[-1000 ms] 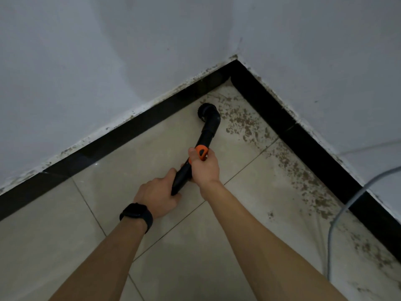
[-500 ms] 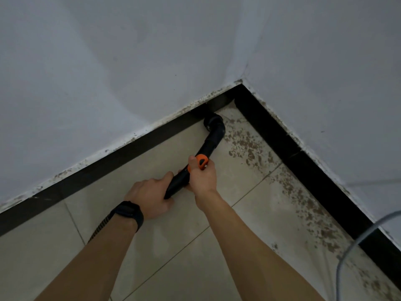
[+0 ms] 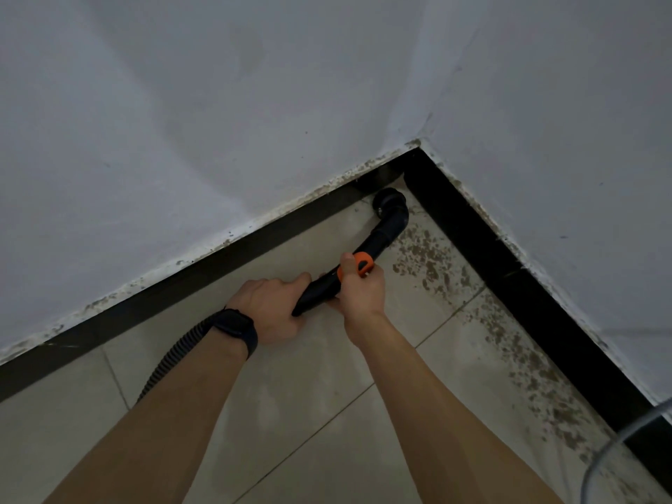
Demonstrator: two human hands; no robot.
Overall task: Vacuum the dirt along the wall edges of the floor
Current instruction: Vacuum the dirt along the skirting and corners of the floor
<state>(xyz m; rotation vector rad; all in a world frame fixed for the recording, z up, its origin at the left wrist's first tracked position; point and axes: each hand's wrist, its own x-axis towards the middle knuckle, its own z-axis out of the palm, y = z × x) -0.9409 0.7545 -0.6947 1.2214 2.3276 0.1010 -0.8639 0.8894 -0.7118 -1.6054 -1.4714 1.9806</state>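
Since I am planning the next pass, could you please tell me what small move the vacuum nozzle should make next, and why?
Probably slide the nozzle out of the corner along the right-hand skirting, over the brown dirt. The nozzle sits right in the corner, the left hand and right hand both grip the wand, and specks lie thick beside that skirting.

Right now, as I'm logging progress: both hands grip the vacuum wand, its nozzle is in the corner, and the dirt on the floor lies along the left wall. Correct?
One slip: the head view shows the floor dirt along the right wall, not the left. The left hand and right hand do grip the vacuum wand, with its nozzle in the corner.
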